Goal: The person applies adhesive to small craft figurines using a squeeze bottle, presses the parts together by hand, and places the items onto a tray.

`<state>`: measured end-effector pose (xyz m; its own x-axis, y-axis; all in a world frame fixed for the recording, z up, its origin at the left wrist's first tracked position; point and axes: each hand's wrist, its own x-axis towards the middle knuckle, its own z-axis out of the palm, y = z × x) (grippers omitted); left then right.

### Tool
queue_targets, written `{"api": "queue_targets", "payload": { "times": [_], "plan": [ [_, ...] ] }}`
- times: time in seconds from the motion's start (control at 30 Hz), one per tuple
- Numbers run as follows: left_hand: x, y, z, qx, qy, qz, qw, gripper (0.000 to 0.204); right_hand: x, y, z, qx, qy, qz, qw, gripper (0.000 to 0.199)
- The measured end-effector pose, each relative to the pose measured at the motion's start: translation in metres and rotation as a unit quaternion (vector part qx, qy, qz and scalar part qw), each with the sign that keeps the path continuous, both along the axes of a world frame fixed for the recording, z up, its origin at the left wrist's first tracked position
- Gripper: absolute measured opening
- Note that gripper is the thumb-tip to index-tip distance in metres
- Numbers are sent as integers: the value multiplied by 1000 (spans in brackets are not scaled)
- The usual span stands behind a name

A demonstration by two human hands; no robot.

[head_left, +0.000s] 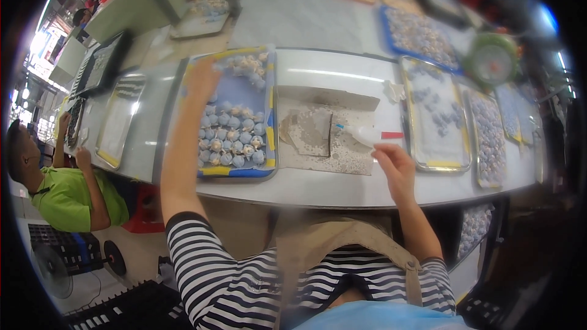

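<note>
At the left of the bench, my left hand [205, 77] reaches over the far left part of a blue tray [237, 172] edged with yellow tape. Motion blurs its fingers, and whatever they touch cannot be made out. Rows of small round grey-blue and cream pieces [229, 134] fill the tray's near half. More such pieces [252, 68] lie loosely at its far end. Right of the tray, my right hand [396, 168] is closed, thumb and fingertips pinched at the end of a white bottle [365, 135] with a thin blue tip. The bottle lies over a stained cardboard sheet [348, 162].
A red strip [392, 135] lies beside my right hand. Further right are a metal-rimmed tray [441, 164] with scattered grey pieces and a fuller tray [489, 140]. A green round scale [491, 61] stands behind. A person in a green shirt [76, 198] sits at the left.
</note>
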<state>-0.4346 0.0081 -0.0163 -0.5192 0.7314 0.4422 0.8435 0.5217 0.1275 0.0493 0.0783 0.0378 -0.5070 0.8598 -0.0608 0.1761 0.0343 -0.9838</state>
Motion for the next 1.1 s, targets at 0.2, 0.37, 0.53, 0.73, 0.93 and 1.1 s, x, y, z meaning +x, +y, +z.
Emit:
{"api": "queue_targets", "payload": {
  "times": [0.2,0.37,0.53,0.73,0.93,1.1],
  "plan": [
    [-1,26,11,-40,-95,-35,994,29,-23,39,-3,316,-181,-12,931,28],
    [118,-4,71,254,-675,-178,669,29,-10,42,-18,328,-253,51,909,33],
    [255,-48,55,253,-781,-175,544,36,10,47,-27,373,-238,36,896,37],
    [385,-44,52,192,-918,-156,309,33,32,46,-40,303,-235,45,923,38],
    [417,-28,45,151,-932,-143,297,31,84,34,-14,70,-27,-6,997,24],
    [427,-26,34,164,-916,-137,339,31,121,10,-2,21,8,-57,998,23]
  ]
}}
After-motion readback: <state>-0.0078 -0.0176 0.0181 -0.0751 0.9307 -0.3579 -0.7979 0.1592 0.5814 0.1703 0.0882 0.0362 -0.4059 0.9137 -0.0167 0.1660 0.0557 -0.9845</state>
